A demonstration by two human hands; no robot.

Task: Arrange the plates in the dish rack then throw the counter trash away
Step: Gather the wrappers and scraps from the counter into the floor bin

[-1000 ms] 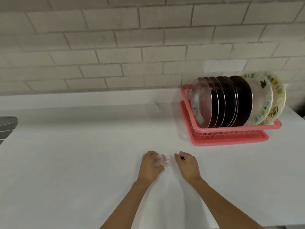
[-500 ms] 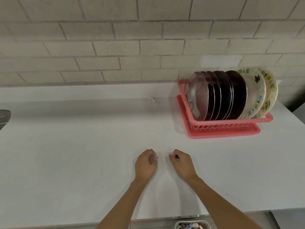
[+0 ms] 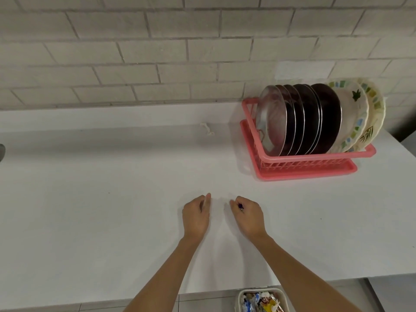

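A pink dish rack [image 3: 315, 159] stands at the back right of the white counter [image 3: 101, 221]. Several plates stand upright in it: a clear one [image 3: 271, 122] in front, dark ones [image 3: 315, 118], then patterned ones [image 3: 360, 113]. My left hand [image 3: 195, 216] rests knuckles-up on the counter's middle, fingers curled under; the crumpled clear plastic it gripped earlier is hidden inside. Beside it, a little apart, my right hand [image 3: 247, 218] is curled round a small dark blue scrap [image 3: 240, 207]. A bin [image 3: 261, 300] holding colourful wrappers sits below the counter's front edge.
A pale brick wall runs behind the counter. A small white scrap or mark [image 3: 208, 129] lies at the back ledge. A grey metal object [image 3: 1, 152] pokes in at the left edge. The counter ends just right of the rack.
The clear plastic, visible at my left hand's fingertips a second ago, is now closed inside the hand. The view tilted down, bringing the bin into sight.
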